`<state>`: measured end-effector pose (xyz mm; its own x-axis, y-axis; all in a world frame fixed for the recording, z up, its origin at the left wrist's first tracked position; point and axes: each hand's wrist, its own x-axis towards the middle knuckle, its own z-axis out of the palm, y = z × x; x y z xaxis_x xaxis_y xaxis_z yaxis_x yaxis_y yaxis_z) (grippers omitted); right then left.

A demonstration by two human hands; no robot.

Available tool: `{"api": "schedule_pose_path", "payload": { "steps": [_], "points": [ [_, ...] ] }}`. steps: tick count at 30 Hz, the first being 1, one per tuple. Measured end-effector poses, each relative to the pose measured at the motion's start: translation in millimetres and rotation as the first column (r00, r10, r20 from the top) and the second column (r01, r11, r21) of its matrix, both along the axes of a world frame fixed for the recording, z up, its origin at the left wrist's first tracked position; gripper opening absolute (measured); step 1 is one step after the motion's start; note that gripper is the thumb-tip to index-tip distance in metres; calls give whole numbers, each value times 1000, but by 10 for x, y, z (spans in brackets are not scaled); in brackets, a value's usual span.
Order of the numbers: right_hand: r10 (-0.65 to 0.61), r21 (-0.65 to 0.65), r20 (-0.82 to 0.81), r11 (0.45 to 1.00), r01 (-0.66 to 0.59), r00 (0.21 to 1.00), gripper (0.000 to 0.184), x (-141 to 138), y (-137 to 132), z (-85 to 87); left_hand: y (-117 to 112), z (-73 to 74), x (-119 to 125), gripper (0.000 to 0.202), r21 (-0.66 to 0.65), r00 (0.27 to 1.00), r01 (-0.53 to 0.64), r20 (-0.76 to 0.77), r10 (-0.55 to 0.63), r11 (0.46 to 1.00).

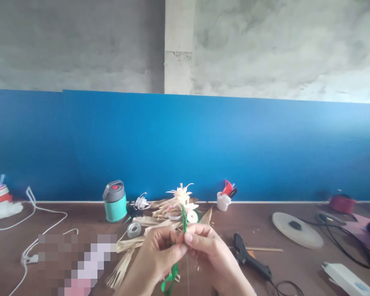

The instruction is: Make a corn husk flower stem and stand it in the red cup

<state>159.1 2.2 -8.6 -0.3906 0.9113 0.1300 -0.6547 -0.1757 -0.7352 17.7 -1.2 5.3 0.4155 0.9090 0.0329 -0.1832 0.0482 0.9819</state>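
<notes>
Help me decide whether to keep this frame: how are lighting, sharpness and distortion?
Head view: brightest toward the right of the grey wall, soft sheen on the blue panel; the pale flower looks nearly washed out; fine detail is soft; pixel blocks mask the lower left; shapes near the edges may be lens-stretched.
</notes>
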Motion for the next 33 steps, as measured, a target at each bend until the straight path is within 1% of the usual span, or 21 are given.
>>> {"api": "schedule_pose_path", "payload": {
  "steps": [3,5,9,12,14,17,21,23,25,28,31,33],
  "points": [
    [9,-17,-22,1000,-9,1000,17,-11,13,-23,-1,-12,1,42,-58,999,-1,-38,-1,998],
    [10,-22,-35,1000,-10,999,18,-18,22,-38,3,-1,-8,42,-71,999,6,-51,-10,997],
    [38,-6,-70,999,-39,997,20,-26,1,-12,13,38,-40,35,-39,997,46,-62,-48,998],
    [89,-7,-80,996,-90,993,23,-24,-31,33,19,39,-59,31,-55,995,95,-38,-97,994],
    [98,-18,-91,995,-100,991,23,-23,-41,47,23,22,-64,27,-49,996,81,-43,-83,996],
    [126,-9,-79,992,-127,989,23,-28,-33,32,25,-4,-74,18,-30,994,62,-90,-65,998],
    [179,28,-61,984,-178,982,24,-32,-12,-11,13,9,-104,9,-33,985,110,-127,-113,993],
    [174,11,-55,985,-173,983,23,-20,-6,-27,-3,41,-122,12,-13,980,119,-160,-119,993],
    [143,-12,-26,990,-143,989,22,3,-2,-37,-28,83,-136,16,17,974,112,-200,-106,994],
    [96,-5,38,995,-96,995,22,40,2,-46,-59,134,-149,24,48,967,94,-243,-79,994],
    [83,35,106,996,-88,991,26,54,-1,-42,-58,131,-155,29,-1,955,85,-285,-82,996],
    [94,47,115,994,-99,989,26,49,-9,-31,-45,107,-152,26,-36,953,83,-290,-90,996]
  ]
}}
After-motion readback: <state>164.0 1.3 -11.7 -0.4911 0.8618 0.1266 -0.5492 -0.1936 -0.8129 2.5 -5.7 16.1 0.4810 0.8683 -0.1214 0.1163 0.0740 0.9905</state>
